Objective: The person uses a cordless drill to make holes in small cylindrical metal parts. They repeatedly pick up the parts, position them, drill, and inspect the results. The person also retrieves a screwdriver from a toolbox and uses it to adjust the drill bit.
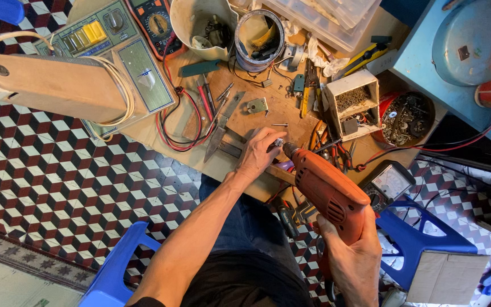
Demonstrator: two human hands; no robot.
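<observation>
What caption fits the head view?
Right hand grips an orange drill; left hand at its chuck, over a cluttered workbench.

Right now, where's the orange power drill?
In the head view, the orange power drill is right of centre, held by the right hand, with its chuck at the left hand above the wooden bench.

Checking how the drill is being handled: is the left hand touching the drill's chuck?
Touching. The head view shows the left hand with fingertips closed around the chuck of the orange drill, no gap visible.
</observation>
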